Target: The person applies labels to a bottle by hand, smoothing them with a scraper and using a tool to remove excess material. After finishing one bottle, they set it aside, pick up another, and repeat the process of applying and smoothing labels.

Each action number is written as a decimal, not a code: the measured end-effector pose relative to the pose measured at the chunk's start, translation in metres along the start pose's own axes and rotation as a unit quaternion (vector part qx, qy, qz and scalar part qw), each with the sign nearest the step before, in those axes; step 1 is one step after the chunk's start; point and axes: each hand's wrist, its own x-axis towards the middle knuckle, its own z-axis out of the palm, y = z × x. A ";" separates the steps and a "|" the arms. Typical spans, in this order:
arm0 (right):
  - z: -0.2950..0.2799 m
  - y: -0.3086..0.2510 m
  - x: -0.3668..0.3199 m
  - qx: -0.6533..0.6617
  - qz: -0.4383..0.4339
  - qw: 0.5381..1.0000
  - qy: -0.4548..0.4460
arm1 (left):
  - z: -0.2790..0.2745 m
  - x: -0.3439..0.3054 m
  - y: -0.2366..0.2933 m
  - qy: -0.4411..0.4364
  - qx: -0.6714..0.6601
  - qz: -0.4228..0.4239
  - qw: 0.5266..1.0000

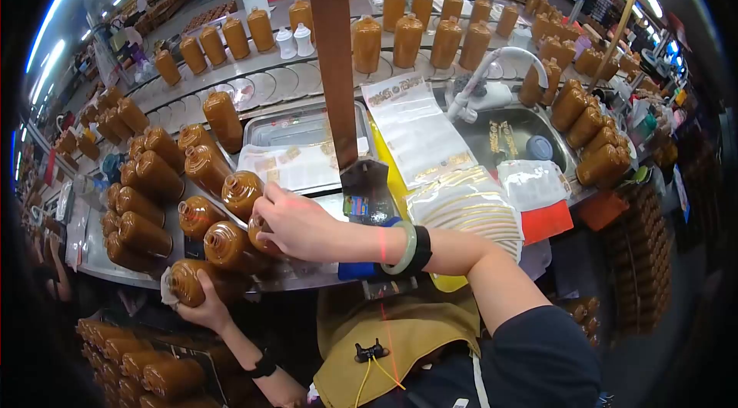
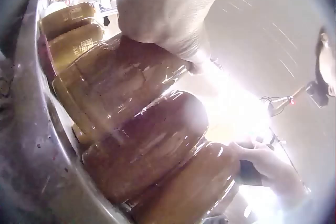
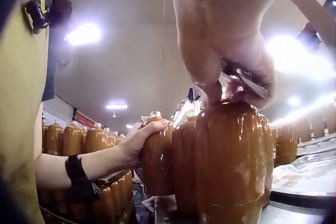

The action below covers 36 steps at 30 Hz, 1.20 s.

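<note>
My left hand (image 1: 206, 305) grips a glossy amber-brown bottle (image 1: 187, 283) at the table's front edge. The bottle leans to the left, with a scrap of whitish cloth (image 1: 167, 289) beside its neck end. In the right wrist view my right hand (image 3: 226, 50) reaches down over another brown bottle (image 3: 231, 161), its fingers curled round the neck. That bottle stands upright, largely hidden beneath the hand in the head view. Between the two held bottles is another brown bottle (image 1: 227, 245). In the left wrist view, the bottle under my left hand (image 2: 115, 82) fills the middle.
More brown bottles (image 1: 146, 177) crowd the table's left side. A brown post (image 1: 332, 62) rises ahead, beside a metal tray (image 1: 269, 131). Rightward lie label sheets (image 1: 423, 131) and a sink (image 1: 553, 127) with a white faucet (image 1: 492, 62). Crated bottles (image 1: 146, 362) stand below left.
</note>
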 end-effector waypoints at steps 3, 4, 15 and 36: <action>0.007 0.001 -0.003 0.013 -0.001 1.000 -0.004 | -0.013 -0.007 -0.010 0.000 -0.007 -0.011 1.000; 0.013 0.001 -0.004 -0.006 -0.031 0.999 0.021 | -0.016 -0.009 -0.010 -0.009 0.004 -0.005 1.000; 0.051 -0.038 0.029 -0.264 -0.165 0.947 0.074 | -0.006 -0.019 -0.010 -0.043 -0.042 -0.015 0.998; -0.056 -0.099 0.015 0.026 -0.171 0.979 0.107 | 0.042 0.003 -0.022 -0.114 -0.224 -0.037 0.967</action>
